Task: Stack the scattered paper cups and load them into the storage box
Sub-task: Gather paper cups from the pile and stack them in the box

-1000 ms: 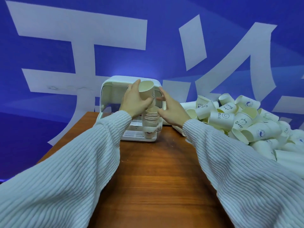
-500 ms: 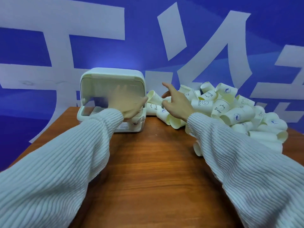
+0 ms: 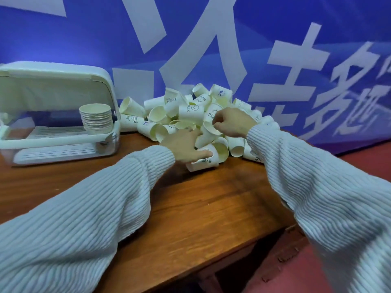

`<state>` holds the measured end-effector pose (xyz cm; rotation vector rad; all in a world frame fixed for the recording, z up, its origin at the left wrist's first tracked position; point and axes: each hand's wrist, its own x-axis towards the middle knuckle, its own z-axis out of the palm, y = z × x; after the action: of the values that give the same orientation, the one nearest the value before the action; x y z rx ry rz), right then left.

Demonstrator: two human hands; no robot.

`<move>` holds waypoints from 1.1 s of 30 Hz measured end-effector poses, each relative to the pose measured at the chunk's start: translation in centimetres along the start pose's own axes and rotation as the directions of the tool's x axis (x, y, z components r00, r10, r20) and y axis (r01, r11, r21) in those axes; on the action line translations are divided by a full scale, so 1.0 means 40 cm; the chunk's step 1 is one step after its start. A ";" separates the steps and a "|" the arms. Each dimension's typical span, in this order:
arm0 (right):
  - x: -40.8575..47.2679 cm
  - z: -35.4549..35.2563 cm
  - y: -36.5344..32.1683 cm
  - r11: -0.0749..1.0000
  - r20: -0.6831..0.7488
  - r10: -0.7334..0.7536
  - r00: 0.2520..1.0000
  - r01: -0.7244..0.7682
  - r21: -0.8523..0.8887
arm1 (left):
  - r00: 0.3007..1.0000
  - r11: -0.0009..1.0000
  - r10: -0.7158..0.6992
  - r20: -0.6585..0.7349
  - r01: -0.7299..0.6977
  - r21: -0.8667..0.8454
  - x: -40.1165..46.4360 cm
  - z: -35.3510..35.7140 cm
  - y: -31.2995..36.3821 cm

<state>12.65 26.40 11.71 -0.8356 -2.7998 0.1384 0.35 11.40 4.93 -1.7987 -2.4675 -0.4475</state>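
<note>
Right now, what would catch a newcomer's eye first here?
A big heap of loose paper cups lies on the wooden table against the blue banner. Both hands work at its front: the left hand grips a fallen cup, the right hand pinches another. At left, a stack of cups stands in the open storage box.

Heap of tipped white paper cups [image 3: 190,115] on table; nested cup stack [image 3: 96,119] upright inside open storage box [image 3: 63,153]

Wooden table [image 3: 190,212]; blue banner [image 3: 84,39] with white characters behind; reddish floor [image 3: 285,271].
</note>
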 end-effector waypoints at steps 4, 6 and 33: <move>-0.037 0.005 0.072 0.998 0.025 -0.022 0.999 0.024 -0.054 | 0.999 0.999 -0.041 0.028 0.041 -0.006 0.012 0.035 0.034; -0.047 0.021 0.085 0.992 0.085 -0.084 0.993 0.091 -0.085 | 0.997 0.999 -0.033 0.064 0.035 -0.025 0.004 0.043 0.049; 0.126 -0.024 -0.398 0.767 -0.422 -0.005 0.907 0.274 0.581 | 0.578 0.829 -0.530 -0.620 0.201 -0.521 -0.291 -0.340 -0.311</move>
<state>0.32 15.91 15.96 -0.4113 -2.1799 0.7484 -9.31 -6.40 12.99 -0.7869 -2.1610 -1.4806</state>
